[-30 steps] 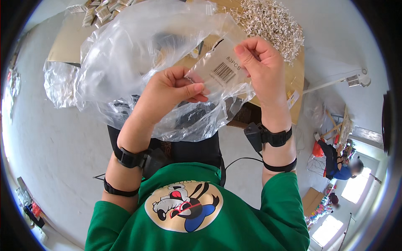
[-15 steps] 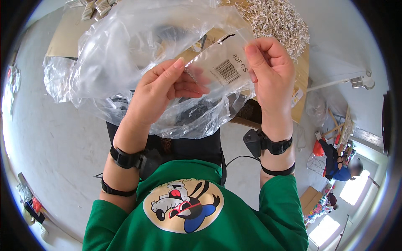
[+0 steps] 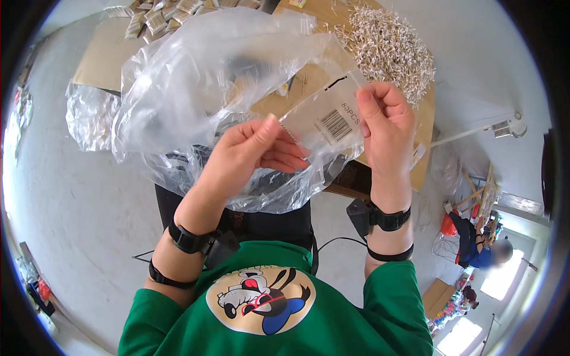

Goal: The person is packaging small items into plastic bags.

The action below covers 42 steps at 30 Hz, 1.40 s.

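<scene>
From where I stand, the work at this moment looks like handling a small clear bag [image 3: 312, 113], a printed barcode on its face, held up slantwise between the two hands, in front of a big crumpled plastic sack [image 3: 172, 101] and near the wooden counter's edge [image 3: 422, 133]. The right hand [image 3: 389, 127] has the little bag's right side pinched between thumb and bent fingers. The left hand [image 3: 243, 151] is loosely spread, thumb lifted away from the fingers, which lie along the bag's left edge; whether they actually press on it I can't tell. With film that thin, I'd say the next move calls for a light touch from the left and a steady pinch from the right. Beyond, a heap of white-tipped sticks [image 3: 392, 56] covers the counter's far right part
</scene>
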Motion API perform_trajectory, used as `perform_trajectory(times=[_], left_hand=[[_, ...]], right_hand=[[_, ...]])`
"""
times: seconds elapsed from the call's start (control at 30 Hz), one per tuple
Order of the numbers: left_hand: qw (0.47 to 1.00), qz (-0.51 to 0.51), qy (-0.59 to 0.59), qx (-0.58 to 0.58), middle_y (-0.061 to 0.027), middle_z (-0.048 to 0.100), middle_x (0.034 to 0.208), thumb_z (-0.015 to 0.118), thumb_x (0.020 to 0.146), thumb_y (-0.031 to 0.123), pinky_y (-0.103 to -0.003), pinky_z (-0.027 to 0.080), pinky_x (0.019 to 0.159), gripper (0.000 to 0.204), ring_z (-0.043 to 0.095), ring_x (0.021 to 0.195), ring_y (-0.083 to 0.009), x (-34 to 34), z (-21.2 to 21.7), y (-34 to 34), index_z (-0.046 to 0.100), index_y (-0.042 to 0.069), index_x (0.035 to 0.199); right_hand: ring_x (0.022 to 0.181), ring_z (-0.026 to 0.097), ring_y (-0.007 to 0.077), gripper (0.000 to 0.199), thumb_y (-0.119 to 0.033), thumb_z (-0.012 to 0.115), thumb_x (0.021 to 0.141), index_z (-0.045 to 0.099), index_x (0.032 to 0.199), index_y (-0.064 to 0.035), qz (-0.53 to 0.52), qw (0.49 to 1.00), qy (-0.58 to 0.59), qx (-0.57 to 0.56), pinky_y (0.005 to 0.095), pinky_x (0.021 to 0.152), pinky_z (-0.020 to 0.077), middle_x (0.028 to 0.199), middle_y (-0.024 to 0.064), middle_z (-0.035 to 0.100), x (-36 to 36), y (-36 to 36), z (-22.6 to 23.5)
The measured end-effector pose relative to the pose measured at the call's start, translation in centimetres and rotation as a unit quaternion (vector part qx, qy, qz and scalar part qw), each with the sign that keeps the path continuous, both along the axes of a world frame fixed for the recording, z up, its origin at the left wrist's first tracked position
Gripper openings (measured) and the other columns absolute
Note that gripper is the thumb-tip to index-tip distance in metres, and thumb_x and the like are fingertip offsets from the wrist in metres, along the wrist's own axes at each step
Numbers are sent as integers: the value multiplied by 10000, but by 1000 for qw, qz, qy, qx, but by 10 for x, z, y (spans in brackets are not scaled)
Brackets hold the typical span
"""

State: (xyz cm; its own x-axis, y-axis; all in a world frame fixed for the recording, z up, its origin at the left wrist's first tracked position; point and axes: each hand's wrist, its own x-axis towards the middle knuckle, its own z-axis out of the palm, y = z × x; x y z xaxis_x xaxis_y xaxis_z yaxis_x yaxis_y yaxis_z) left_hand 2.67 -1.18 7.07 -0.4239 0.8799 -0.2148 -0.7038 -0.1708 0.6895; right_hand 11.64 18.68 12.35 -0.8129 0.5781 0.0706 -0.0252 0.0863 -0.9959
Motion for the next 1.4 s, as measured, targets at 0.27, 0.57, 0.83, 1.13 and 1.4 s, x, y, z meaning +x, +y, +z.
perform_trajectory(times=[0.27,0.57,0.83,1.13,1.4], left_hand=[[1000,-15,-2,-4,-145,688,931,660,877,53,-291,564,745,104,687,861,-209,16,-1,12,580,-3,913],[998,13,46,28,-30,646,863,700,807,-46,-242,513,763,259,620,815,-96,27,-6,18,539,42,990],[997,62,-8,41,-52,632,895,604,937,148,-282,516,778,173,617,824,-121,23,-5,15,556,18,1039],[996,88,17,28,-45,634,873,542,969,170,-323,523,771,147,615,811,-147,19,-13,13,588,33,948],[996,78,53,-6,-12,650,889,715,852,117,-230,492,735,182,595,783,-78,20,-2,19,633,16,979]], right_hand=[[561,433,14,123,-152,665,895,601,858,-53,-3,1000,8,-2,166,499,332,673,-65,517,1,2,0],[547,423,16,127,-147,649,904,590,847,-49,-11,1000,8,6,174,488,325,646,-59,501,5,1,-1],[540,421,17,123,-139,644,908,591,845,-48,-7,1000,18,-11,172,480,321,636,-57,498,8,2,-4],[535,425,21,110,-130,648,904,598,852,-46,17,999,19,-48,176,474,322,653,-49,509,10,-2,1],[542,435,20,107,-139,646,904,606,853,-53,35,998,-14,-47,178,483,331,651,-46,522,12,-5,6]])
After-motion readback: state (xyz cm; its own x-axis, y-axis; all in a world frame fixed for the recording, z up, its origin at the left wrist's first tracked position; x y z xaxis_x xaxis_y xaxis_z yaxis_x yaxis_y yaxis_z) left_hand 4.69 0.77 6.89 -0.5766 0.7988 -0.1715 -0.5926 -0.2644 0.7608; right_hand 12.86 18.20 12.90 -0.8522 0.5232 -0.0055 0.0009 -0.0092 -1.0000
